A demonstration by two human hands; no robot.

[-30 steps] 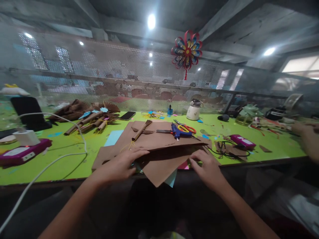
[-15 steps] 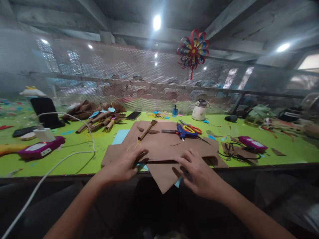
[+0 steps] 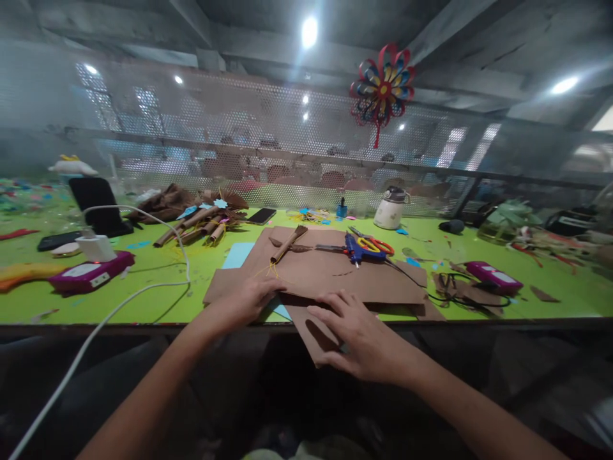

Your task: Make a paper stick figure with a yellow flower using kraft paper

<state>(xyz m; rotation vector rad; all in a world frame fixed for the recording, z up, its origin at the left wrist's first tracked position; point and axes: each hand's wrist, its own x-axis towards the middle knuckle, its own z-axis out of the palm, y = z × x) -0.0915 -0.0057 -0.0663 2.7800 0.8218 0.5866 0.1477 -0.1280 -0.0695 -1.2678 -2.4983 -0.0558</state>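
Observation:
Brown kraft paper [image 3: 325,278] lies in overlapping sheets at the table's front edge, with a pointed flap [image 3: 306,332] hanging over it. My left hand [image 3: 251,299] is closed at the near edge of the upper sheet; its thumb is partly hidden. Over the flap, my right hand [image 3: 354,332] is open, fingers and thumb spread and touching the paper. On the upper sheet rest a small rolled paper piece [image 3: 287,245] with yellow thread, a blue glue gun [image 3: 354,249] and scissors [image 3: 371,246] with yellow and orange handles.
Left of the paper, a white cable [image 3: 186,255] runs from a charger [image 3: 96,246] on a purple power strip [image 3: 90,273]. Behind are rolled paper pieces [image 3: 191,223], a phone [image 3: 262,216] and a white flask [image 3: 389,207]. Another purple strip [image 3: 493,276] and black cord [image 3: 460,291] lie right.
My right hand has moved left and slightly down onto the hanging flap. The left hand stays near the sheet's edge, its fingers drawn closer together. The camera view has shifted slightly.

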